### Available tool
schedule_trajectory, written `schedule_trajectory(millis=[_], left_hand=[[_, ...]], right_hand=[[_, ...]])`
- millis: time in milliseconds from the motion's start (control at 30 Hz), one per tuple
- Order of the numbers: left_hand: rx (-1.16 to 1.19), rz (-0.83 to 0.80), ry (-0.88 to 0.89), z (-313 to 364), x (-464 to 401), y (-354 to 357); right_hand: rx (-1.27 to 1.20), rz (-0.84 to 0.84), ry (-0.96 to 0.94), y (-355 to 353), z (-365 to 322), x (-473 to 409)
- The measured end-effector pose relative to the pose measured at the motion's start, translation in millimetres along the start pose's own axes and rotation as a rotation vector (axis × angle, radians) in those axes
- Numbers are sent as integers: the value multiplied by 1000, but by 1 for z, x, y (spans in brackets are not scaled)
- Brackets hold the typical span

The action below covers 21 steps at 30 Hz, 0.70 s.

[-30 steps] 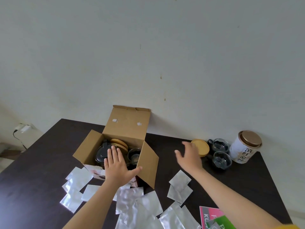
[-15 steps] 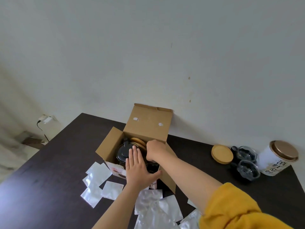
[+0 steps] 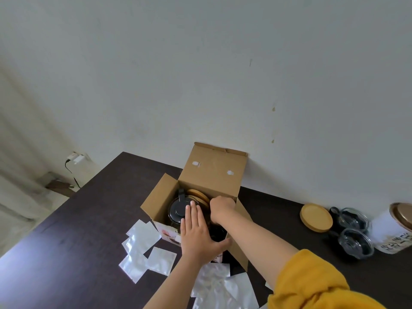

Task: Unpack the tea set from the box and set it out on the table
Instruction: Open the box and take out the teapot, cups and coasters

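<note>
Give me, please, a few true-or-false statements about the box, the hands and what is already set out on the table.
1. The cardboard box stands open. True.
2. The right hand rests flat on the table. False: it reaches into the box.
3. Two glass cups stand outside the box, beside a wooden lid. True.
4. The black teapot stands by the tin. False: it sits in the box.
5. The left hand lies flat, fingers open, over the box's near edge. True.

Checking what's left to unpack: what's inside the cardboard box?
In the box: a dark-lidded teapot and wooden discs behind it. The left hand and right hand cover the rest.
</note>
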<state>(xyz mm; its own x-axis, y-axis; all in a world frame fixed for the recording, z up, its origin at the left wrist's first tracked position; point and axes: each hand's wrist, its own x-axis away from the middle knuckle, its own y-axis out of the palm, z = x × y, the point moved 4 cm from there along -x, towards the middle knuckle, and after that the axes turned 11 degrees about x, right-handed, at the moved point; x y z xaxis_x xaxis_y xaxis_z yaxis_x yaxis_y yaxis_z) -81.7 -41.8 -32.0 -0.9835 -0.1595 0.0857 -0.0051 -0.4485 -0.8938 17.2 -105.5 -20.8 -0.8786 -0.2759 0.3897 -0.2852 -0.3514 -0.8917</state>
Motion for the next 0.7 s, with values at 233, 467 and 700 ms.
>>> schedule_trajectory(millis=[233, 467, 700], left_hand=[[3, 8, 4, 1, -1, 0], [14, 8, 2, 1, 0, -1], [13, -11, -12, 0, -1, 0]], right_hand=[[-69, 14, 17, -2, 3, -2], [-122, 49, -9, -1, 1, -1], [-192, 171, -20, -22, 10, 14]])
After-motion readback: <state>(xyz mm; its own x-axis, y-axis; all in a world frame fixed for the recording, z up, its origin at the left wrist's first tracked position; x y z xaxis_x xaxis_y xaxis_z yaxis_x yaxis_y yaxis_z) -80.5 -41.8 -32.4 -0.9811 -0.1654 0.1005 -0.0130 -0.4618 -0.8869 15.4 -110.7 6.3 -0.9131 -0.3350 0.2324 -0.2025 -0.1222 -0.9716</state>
